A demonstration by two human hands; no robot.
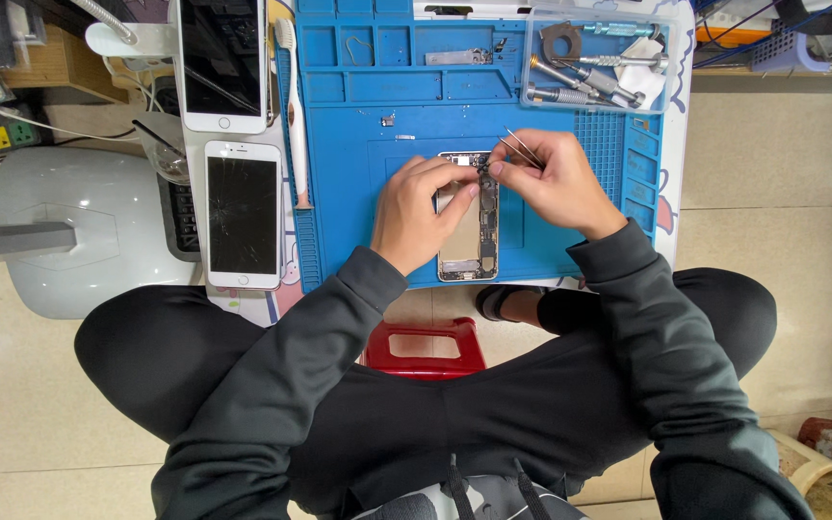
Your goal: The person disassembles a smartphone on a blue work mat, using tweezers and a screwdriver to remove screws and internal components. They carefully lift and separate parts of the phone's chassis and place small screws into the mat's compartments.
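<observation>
Blue work mat (358, 164) over pale tiled floor (782, 154); left hand (416, 212) flat on opened phone (469, 231), right hand (556, 178) pinched around tweezers (522, 147).

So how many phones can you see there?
3. One white phone lies at the top left, another white phone just below it, and an opened phone lies on the blue mat under both hands. Others could be hidden.
</observation>
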